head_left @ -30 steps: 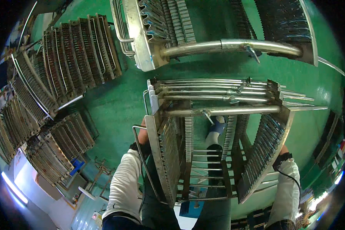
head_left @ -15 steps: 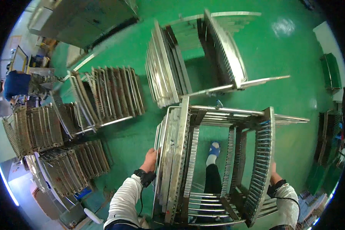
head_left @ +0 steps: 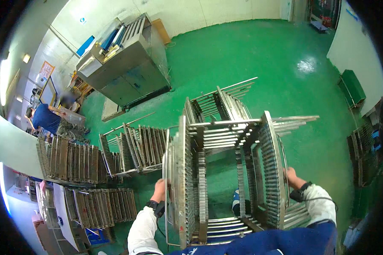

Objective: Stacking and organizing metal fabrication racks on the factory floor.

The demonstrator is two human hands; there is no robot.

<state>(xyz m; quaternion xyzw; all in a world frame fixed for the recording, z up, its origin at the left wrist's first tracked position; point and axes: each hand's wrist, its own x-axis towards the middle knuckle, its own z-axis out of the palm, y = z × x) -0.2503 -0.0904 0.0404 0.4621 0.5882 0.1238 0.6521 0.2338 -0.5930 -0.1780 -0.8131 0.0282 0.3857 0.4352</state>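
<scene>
A large open steel rack (head_left: 183, 170) with slotted, comb-like side walls and several long rods stands upright in front of my body. My left hand (head_left: 158, 191) is closed around a thin upright rail on the rack's left side. On the opposite side, my right hand (head_left: 292, 178) is closed on the rack's right-hand rail, its fingertips partly hidden. Just beyond stands a second, similar steel rack (head_left: 234, 106), partly covered by the one I hold. A foot in a blue slipper (head_left: 236, 202) shows through the rack's opening.
Rows of slotted racks (head_left: 72, 161) line the left, with more racks (head_left: 104, 208) below them. A steel cabinet (head_left: 132, 72) stands at the far left. A co-worker in a dark blue shirt (head_left: 47, 119) bends over beyond the racks. Dark racks (head_left: 364, 153) stand at the right edge.
The view has tilted up, bringing the far wall and cabinet top into sight. The rack in my hands now overlaps the second rack. Both hands keep their hold.
</scene>
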